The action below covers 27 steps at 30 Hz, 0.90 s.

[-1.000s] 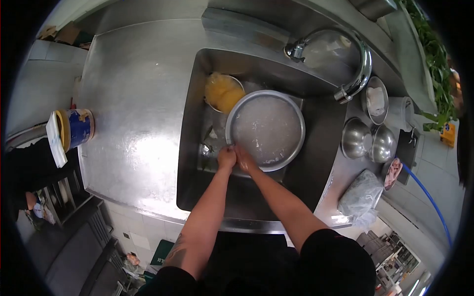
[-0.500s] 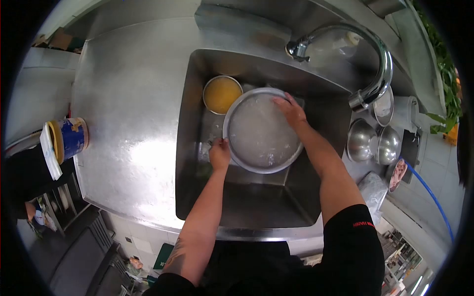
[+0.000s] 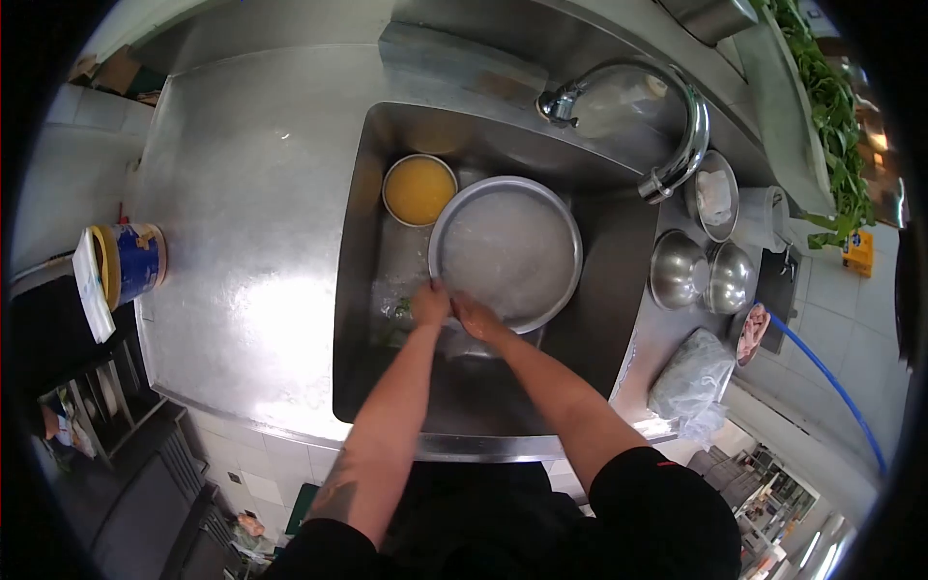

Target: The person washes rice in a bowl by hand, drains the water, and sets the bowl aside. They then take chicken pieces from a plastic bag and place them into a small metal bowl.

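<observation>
A large round metal basin (image 3: 549,311) of cloudy water stands in the steel sink (image 3: 387,416). My left hand (image 3: 430,304) is at the basin's near left rim, its fingers closed on the edge. Right beside it, my right hand (image 3: 476,317) is at the near rim; its fingertips lie close to the left hand, and what they hold, if anything, is hidden. Behind the basin to the left sits a smaller round bowl (image 3: 420,190) with yellow contents. Bits of green (image 3: 396,307) lie on the sink floor left of my left hand.
A curved faucet (image 3: 698,126) arches over the back right. Metal bowls (image 3: 680,271), a plastic bag (image 3: 691,375) and a bowl of meat (image 3: 752,333) stand on the right. A blue tub (image 3: 140,261) is at the far left, beside the steel counter (image 3: 242,193).
My right hand has moved from the basin's far right side to the near left rim, beside my left hand. The whole view has shifted slightly.
</observation>
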Tool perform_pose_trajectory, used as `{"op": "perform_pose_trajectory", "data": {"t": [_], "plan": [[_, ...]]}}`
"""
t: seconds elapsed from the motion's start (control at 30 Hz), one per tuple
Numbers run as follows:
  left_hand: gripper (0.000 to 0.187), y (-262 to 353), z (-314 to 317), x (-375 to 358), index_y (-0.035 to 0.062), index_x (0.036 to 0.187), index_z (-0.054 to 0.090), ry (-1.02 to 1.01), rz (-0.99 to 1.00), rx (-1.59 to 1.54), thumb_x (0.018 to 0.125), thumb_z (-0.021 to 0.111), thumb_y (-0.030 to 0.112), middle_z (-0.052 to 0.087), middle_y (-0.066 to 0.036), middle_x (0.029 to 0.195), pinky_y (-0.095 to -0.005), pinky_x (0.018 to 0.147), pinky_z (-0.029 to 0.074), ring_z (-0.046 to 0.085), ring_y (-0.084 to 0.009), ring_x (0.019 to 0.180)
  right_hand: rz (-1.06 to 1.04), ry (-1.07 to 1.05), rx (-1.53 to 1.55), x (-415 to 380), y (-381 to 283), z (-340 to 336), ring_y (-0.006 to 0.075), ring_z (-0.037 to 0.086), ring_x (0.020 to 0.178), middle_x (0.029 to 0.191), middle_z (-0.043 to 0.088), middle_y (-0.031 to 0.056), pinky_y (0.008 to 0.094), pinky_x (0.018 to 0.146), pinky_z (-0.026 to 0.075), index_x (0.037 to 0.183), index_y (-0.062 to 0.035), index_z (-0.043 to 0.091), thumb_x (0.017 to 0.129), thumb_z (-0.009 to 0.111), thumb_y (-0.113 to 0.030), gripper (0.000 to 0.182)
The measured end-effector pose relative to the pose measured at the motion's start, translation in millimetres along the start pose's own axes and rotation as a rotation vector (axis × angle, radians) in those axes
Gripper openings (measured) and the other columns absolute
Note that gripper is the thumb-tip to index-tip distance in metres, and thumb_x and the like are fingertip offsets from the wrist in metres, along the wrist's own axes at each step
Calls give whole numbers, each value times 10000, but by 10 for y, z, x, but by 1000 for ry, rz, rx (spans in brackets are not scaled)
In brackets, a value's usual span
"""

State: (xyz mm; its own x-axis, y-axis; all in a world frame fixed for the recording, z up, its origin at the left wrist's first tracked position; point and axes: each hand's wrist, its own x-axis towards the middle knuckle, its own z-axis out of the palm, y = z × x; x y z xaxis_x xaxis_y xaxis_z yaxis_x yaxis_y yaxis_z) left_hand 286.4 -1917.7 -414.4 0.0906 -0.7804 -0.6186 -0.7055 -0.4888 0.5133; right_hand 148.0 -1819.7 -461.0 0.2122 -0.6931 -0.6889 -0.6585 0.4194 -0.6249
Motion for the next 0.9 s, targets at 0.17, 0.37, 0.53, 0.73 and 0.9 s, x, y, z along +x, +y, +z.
{"op": "perform_pose_trajectory", "data": {"t": [0.17, 0.37, 0.53, 0.73, 0.9], "plan": [[398, -5, -164, 743, 0, 966, 715, -3, 91, 40, 989, 502, 336, 696, -253, 930, -541, 817, 504, 658, -466, 914, 94, -201, -747, -982, -142, -1277, 340, 307, 1474, 1589, 353, 149, 513, 1223, 167, 1552, -139, 339, 1035, 309, -410, 584], [320, -467, 141, 126, 17, 1032, 621, 67, 117, -180, 976, 544, 323, 689, -245, 861, -545, 793, 502, 657, -478, 864, 552, -234, -815, -603, -238, -661, 354, 306, 1473, 1575, 377, 156, 533, 1231, 77, 1526, -137, 402, 998, 384, -356, 572], [358, -533, 158, -118, 6, 1257, 471, -32, -6, -120, 989, 556, 228, 653, -205, 976, -403, 521, 604, 705, -326, 744, 227, -474, -277, 139, -47, 50, 325, 346, 1454, 1556, 404, 162, 463, 1204, 250, 1499, -124, 433, 960, 450, -474, 643], [298, -302, -175, -91, 2, 1163, 515, -313, -168, -230, 969, 528, 227, 673, -306, 988, -534, 842, 522, 667, -479, 942, 399, -41, -253, 174, 1012, -363, 357, 545, 1269, 1360, 586, 178, 488, 1062, 427, 1352, -101, 575, 941, 504, -444, 541], [295, -480, 46, 48, -5, 1174, 546, -235, -12, -124, 943, 573, 176, 679, -278, 1026, -462, 688, 578, 713, -364, 925, 700, 411, -87, 922, 1854, 278, 331, 555, 1249, 1360, 595, 149, 481, 1079, 418, 1341, -118, 604, 918, 549, -412, 518]]}}
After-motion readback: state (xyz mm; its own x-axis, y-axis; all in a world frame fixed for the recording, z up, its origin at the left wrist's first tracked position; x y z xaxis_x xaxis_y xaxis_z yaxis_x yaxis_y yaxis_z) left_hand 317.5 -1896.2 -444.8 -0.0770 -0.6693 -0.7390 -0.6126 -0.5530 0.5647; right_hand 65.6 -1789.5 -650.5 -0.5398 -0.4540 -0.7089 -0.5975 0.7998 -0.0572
